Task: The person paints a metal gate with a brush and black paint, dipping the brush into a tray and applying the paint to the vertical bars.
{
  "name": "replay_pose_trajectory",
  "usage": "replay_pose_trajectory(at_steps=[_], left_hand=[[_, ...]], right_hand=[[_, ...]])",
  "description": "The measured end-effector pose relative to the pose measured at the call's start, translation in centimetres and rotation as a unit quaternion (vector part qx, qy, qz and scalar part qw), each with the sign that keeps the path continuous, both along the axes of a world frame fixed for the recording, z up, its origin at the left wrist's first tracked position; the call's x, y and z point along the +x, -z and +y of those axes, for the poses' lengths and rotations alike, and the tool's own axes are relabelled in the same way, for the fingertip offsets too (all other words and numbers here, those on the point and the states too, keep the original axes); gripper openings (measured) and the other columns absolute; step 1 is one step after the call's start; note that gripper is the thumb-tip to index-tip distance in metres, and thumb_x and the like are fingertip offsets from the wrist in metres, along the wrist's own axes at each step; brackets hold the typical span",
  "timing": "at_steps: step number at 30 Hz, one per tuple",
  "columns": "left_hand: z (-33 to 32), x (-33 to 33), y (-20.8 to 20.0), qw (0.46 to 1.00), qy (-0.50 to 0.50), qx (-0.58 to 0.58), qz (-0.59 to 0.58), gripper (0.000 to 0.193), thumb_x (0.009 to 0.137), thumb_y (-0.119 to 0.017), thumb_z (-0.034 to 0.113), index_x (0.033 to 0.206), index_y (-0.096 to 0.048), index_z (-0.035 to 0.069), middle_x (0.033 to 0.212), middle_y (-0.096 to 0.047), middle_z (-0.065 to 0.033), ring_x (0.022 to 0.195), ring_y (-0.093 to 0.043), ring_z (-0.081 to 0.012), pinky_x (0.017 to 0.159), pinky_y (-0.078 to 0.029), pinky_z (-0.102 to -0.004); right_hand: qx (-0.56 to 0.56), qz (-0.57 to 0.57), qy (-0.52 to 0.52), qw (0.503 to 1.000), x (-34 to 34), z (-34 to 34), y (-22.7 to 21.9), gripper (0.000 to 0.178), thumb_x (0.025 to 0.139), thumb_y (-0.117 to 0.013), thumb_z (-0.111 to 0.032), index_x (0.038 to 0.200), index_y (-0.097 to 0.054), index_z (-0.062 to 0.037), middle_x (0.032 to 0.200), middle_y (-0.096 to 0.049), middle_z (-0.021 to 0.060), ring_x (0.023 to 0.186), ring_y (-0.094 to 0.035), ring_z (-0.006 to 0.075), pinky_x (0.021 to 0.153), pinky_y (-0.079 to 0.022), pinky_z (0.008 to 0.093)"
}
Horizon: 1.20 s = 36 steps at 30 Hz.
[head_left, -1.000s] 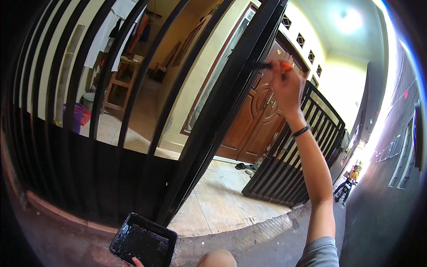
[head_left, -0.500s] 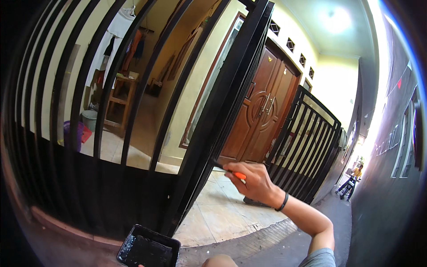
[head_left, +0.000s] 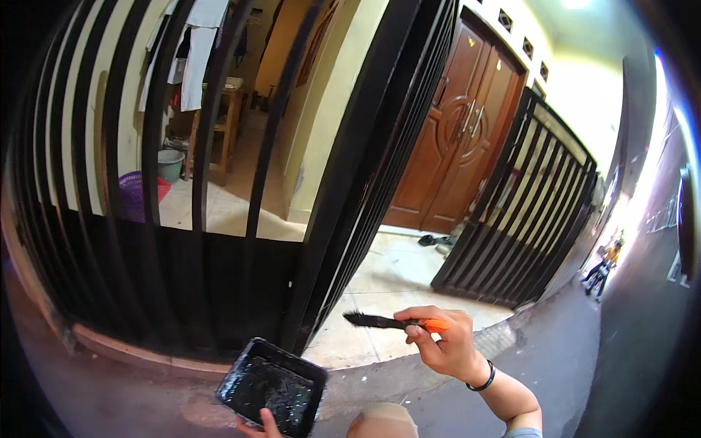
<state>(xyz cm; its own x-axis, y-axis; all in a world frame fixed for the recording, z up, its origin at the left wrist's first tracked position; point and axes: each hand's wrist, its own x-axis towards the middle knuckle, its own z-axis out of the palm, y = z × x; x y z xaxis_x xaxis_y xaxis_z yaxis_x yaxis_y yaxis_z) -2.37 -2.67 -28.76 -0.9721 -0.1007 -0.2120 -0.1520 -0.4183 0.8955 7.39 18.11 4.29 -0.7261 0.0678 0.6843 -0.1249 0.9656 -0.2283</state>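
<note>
My right hand [head_left: 444,343] grips a paintbrush [head_left: 372,321] with an orange handle; its dark, paint-covered bristles point left, apart from the gate. Low in the view, my left hand [head_left: 261,425] holds a black paint tray [head_left: 281,394] by its near edge, thumb over the rim. Wet black paint coats the tray's inside. Just beyond both hands stands a black metal gate [head_left: 332,212] with upright bars above a solid lower panel.
Another gate leaf [head_left: 522,212] stands at the right, before a brown wooden double door [head_left: 453,139]. Shoes [head_left: 431,240] lie on the tiled floor. Behind the bars are a purple basket [head_left: 132,196] and a bucket [head_left: 171,166]. A person on a motorcycle [head_left: 599,277] is down the alley.
My right hand has drawn back from the gate's edge and lowered, bringing the whole brush into sight. The paint tray has come further into view, with my left thumb on it.
</note>
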Motion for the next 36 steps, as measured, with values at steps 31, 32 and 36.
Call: replay_pose_trajectory(at_steps=[31,32,36], left_hand=[[5.4,5.3,6.9,0.949,0.198,0.096,-0.224,0.056,0.107,-0.065,0.035,0.151,-0.051,0.003,0.142,-0.066,-0.0101,0.128,-0.066,-0.0237,0.110,-0.052,-0.0418],[6.4,5.4,7.1,0.948,0.211,0.087,-0.222,0.055,0.107,-0.066,0.034,0.150,-0.051,0.003,0.142,-0.065,-0.0094,0.127,-0.066,-0.0229,0.110,-0.052,-0.0411],[8.6,5.3,8.3,0.944,0.227,0.077,-0.226,0.055,0.106,-0.067,0.030,0.150,-0.050,0.001,0.142,-0.064,-0.0102,0.126,-0.066,-0.0215,0.109,-0.053,-0.0400]], right_hand=[[-0.454,0.030,0.000,0.890,6.2,13.3,27.5,0.043,0.112,-0.056,-0.038,0.107,-0.065,0.0047,0.084,-0.069,0.0143,0.061,-0.068,0.0171,0.055,-0.052,0.0263],[-0.439,0.011,0.011,0.898,6.2,13.4,27.9,0.041,0.111,-0.057,-0.034,0.102,-0.067,0.0047,0.082,-0.070,0.0122,0.061,-0.069,0.0169,0.056,-0.052,0.0257],[-0.375,-0.052,0.050,0.924,5.7,13.4,29.8,0.011,0.098,-0.068,-0.013,0.098,-0.074,-0.0042,0.082,-0.073,0.0074,0.059,-0.065,0.0207,0.060,-0.050,0.0321]])
